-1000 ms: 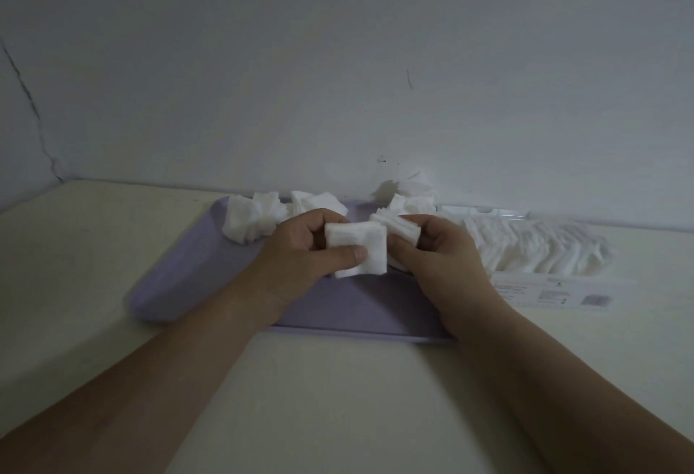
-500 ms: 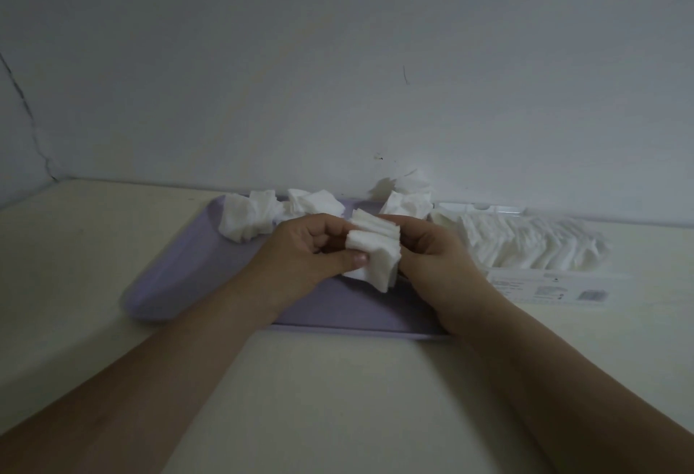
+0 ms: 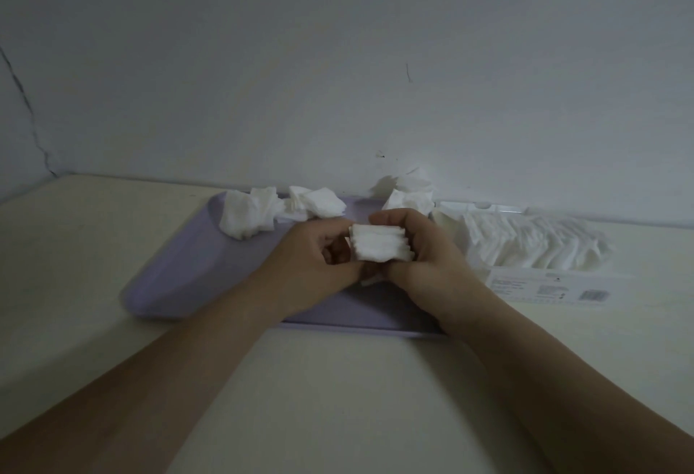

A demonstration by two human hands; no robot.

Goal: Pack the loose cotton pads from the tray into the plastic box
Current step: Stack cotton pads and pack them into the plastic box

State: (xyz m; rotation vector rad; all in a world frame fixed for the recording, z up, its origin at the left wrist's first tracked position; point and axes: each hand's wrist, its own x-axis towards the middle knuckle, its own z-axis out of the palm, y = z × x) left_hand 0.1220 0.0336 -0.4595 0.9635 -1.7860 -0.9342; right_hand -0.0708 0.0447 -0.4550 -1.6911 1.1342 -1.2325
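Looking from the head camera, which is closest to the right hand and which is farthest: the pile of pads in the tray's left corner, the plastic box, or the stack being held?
1. Held stack: touching the right hand, on its left side.
2. Plastic box: just right of that hand.
3. Left-corner pile: across the tray, far left.

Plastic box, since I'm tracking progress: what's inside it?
White cotton pads stand packed in a row along the plastic box. Its left end is partly hidden behind the right hand, and the pads cover its floor.
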